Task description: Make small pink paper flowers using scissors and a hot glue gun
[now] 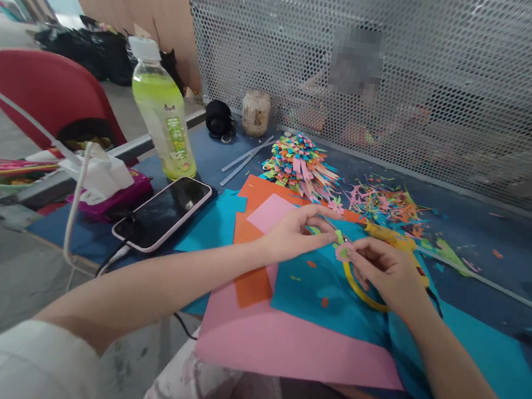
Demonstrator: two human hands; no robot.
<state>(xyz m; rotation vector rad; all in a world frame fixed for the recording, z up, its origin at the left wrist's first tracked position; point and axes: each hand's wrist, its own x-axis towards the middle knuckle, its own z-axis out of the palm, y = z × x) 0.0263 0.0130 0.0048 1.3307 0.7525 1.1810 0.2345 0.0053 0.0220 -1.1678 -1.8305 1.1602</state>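
My left hand (298,230) reaches over the coloured sheets, its thumb and finger closed at a small light-green paper strip (339,236). Close beside it, my right hand (383,265) pinches a small pink paper piece (344,251) with some green on it. The two hands nearly meet. A pink paper flower (336,205) shows by my left fingertips; whether they touch it I cannot tell. Under my right hand curves a yellow loop (362,295), partly hidden. Behind that hand lies a yellow glue gun (401,241) with a glue stick (505,292) at its back.
Blue (330,307), pink (285,347) and orange sheets (250,284) overlap in front. Behind them are a fringed paper pile (300,165) and paper scraps (384,203). A phone (164,211), a drink bottle (164,112) and a jar (255,113) stand left; perforated metal (279,36) rises behind.
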